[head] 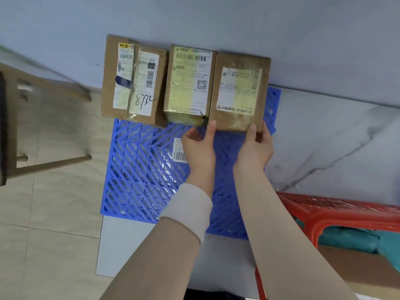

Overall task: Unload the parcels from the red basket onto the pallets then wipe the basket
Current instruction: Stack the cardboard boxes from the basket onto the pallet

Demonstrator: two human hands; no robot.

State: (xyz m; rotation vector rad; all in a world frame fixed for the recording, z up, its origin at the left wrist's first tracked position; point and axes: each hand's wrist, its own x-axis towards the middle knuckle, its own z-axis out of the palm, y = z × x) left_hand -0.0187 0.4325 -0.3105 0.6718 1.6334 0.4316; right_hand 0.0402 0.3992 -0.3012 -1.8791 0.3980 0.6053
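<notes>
So the parcel being handled was a plain brown cardboard parcel [239, 92], a bit scuffed, with a big yellowed shipping label taped across its face. It sat at the far edge of the blue pallet [142, 169], up against the wall [216, 18]. It was the rightmost of a row of three, touching the middle parcel [188, 83], with the left parcel [132, 79] (the one with "8732" scrawled on it) just beyond that.

Both hands were at its near bottom edge. The right hand [257, 146] had hold of the lower right corner, thumb on the face and fingers wrapped round the side. The left hand [199, 146] had its thumb laid against the lower left corner and its fingers curled below, but whether it really had a hold couldn't be told. Both arms reached straight out over the pallet, and the left one had a pale sleeve [188, 208].

The red basket [324, 215] was off to the person's right, near the pallet, with a teal bag [350, 239] inside.
</notes>
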